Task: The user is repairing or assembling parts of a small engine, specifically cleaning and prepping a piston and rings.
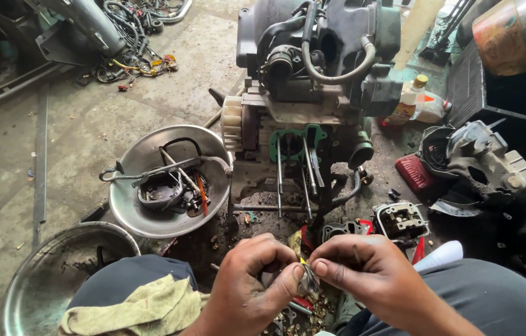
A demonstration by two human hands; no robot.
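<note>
— On a concrete workshop floor, what do you see?

— I see both hands low in the head view. My left hand (247,283) and right hand (362,270) meet at the fingertips, each grip pinched on a small dark metal part (307,283) held between my knees.

— What crowds them?

— Just ahead stands a stripped engine (312,93), its studs pointing towards me. Left of it sits a steel bowl (127,211) holding tools and parts, its rim near the engine's base. A second, larger steel pan (32,274) lies at my left knee, with a yellowish rag (132,308) draped on that leg.

— Any open room?

— Bare concrete (88,124) opens to the left, beyond the bowl. To the right, loose covers and a cylinder head (401,219) close in.
</note>
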